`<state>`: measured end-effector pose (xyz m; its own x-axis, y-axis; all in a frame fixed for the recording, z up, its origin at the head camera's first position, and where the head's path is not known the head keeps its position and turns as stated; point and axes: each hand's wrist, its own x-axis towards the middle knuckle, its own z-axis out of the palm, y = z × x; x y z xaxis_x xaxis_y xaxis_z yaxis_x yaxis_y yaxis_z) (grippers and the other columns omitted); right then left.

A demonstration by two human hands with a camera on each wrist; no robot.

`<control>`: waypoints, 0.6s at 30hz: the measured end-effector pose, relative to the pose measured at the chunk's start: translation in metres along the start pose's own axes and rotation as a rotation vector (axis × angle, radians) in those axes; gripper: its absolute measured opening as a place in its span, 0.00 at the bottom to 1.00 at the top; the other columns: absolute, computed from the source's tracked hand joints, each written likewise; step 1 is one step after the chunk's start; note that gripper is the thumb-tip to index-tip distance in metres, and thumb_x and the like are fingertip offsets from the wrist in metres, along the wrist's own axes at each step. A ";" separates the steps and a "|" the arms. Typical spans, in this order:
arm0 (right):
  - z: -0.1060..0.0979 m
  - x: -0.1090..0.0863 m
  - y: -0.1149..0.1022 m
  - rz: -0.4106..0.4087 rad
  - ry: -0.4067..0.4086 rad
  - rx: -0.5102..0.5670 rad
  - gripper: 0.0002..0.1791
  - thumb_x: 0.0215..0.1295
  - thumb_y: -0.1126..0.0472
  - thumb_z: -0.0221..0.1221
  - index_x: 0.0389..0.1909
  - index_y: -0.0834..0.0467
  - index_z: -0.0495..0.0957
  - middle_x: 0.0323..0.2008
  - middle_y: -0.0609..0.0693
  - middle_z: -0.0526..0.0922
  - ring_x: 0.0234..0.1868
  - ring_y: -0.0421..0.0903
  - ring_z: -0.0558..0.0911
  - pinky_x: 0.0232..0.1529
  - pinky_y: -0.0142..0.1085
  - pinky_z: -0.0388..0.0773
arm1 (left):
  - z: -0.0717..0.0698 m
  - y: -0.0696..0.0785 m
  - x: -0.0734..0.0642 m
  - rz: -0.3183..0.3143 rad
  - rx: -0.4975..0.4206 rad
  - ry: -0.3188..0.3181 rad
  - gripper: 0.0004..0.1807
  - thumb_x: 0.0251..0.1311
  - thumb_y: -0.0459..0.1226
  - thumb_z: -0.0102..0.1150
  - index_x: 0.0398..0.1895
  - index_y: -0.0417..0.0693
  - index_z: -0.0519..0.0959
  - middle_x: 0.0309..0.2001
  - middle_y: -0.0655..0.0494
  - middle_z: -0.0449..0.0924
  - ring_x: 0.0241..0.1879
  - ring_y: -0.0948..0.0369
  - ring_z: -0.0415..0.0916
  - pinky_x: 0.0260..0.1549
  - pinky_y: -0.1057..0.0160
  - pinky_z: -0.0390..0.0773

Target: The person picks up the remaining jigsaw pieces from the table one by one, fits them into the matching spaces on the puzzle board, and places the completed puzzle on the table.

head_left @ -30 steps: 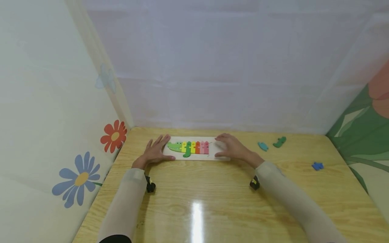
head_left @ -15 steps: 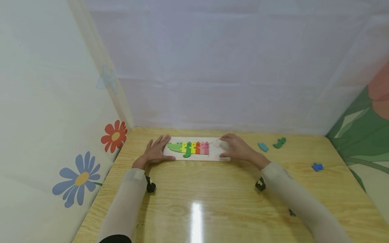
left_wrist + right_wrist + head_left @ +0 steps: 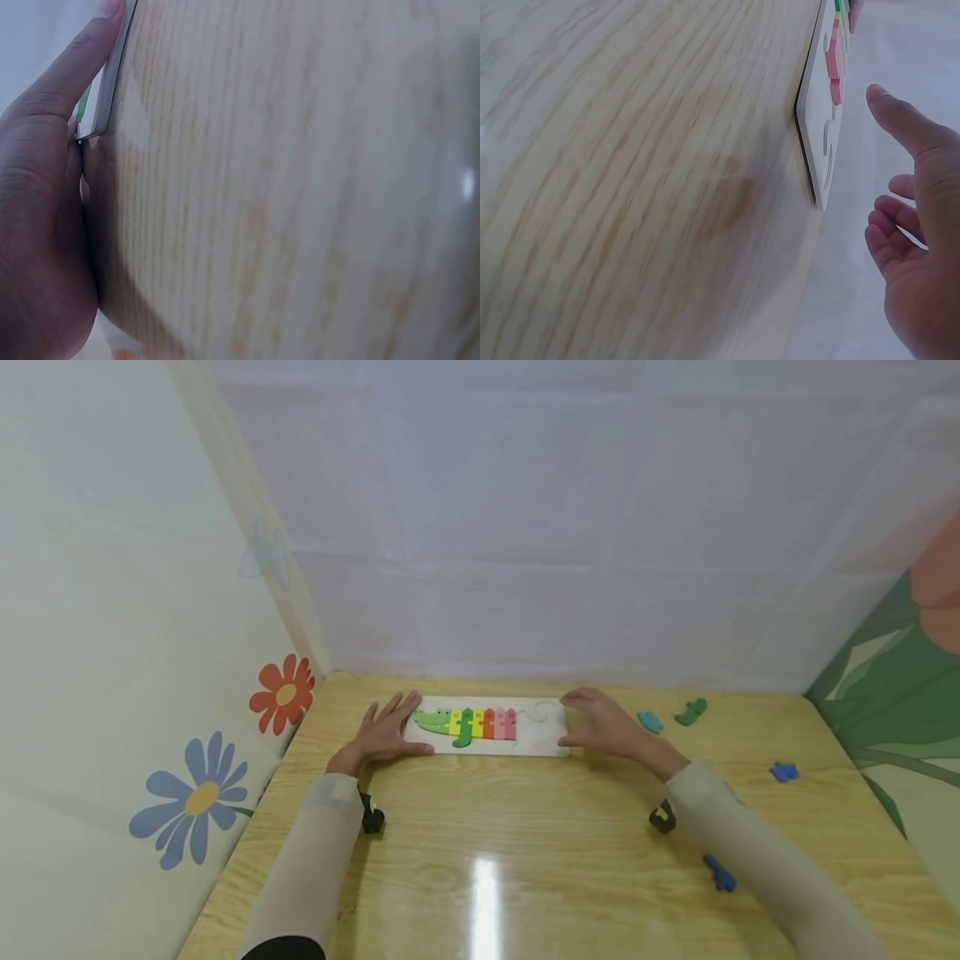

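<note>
The right hand (image 3: 611,727) has reached the board's (image 3: 542,740) right edge, fingers spread like the left hand's (image 3: 382,732).

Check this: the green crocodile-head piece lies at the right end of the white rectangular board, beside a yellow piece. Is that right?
No, the head view shows the green crocodile-head piece at the left end of the white rectangular board; it does lie beside a yellow piece.

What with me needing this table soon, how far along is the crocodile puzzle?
Done: the crocodile's head and body pieces sit in a row on the board. In hand: the left hand touches the board; the right hand, near it, holds nothing. Left: the unfilled tail outline; a teal piece, a green piece and two blue pieces lie loose.
</note>
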<state>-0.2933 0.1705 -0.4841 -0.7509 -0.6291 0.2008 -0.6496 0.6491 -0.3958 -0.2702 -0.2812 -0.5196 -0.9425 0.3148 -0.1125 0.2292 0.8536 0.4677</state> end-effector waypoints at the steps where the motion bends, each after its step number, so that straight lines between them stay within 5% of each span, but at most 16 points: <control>1: -0.002 -0.001 0.001 0.002 0.006 -0.006 0.44 0.55 0.46 0.80 0.66 0.70 0.78 0.64 0.66 0.81 0.68 0.64 0.77 0.72 0.57 0.70 | 0.000 0.000 0.000 0.002 0.000 0.002 0.67 0.55 0.66 0.72 0.87 0.45 0.47 0.87 0.44 0.42 0.85 0.42 0.35 0.77 0.31 0.29; 18: -0.022 -0.028 0.017 -0.005 0.088 -0.009 0.44 0.51 0.51 0.82 0.63 0.73 0.79 0.62 0.69 0.81 0.65 0.67 0.78 0.70 0.60 0.72 | 0.001 0.001 0.001 0.002 0.021 -0.003 0.67 0.56 0.67 0.71 0.87 0.45 0.47 0.87 0.44 0.42 0.85 0.42 0.35 0.78 0.32 0.30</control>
<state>-0.2859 0.2085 -0.4763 -0.7546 -0.5930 0.2809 -0.6545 0.6500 -0.3862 -0.2710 -0.2797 -0.5204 -0.9413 0.3178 -0.1142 0.2364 0.8616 0.4492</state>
